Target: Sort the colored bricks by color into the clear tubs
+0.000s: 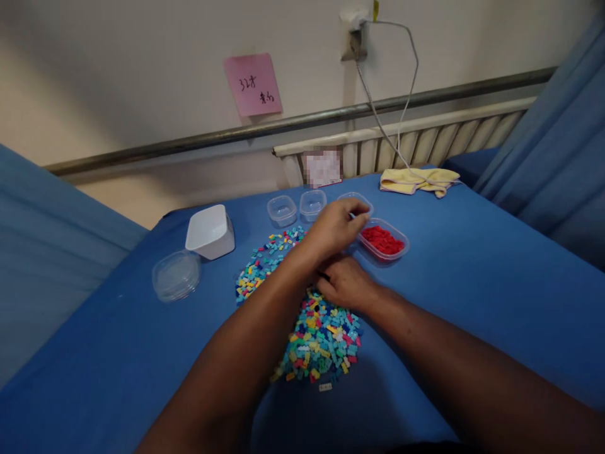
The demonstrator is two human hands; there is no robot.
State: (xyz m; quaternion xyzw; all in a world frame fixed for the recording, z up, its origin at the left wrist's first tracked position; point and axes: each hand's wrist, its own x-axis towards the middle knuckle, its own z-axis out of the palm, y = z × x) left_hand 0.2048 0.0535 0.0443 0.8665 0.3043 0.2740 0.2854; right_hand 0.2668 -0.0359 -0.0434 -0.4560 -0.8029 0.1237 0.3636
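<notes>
My left hand reaches across to the near left edge of a clear tub of red toy bricks. Its fingers are curled in toward the thumb, and anything between the fingertips is too small to make out. Below it, my right hand is low over a spread pile of small mixed-colour toy bricks. The right fingers are bent together, with their tips partly hidden under my left wrist, so what they grip is not visible. My left forearm covers the middle of the pile.
Clear tubs stand along the back, one partly behind my left hand. To the left are a white box and stacked clear lids. A yellow cloth lies at the back right. One white brick sits before the pile.
</notes>
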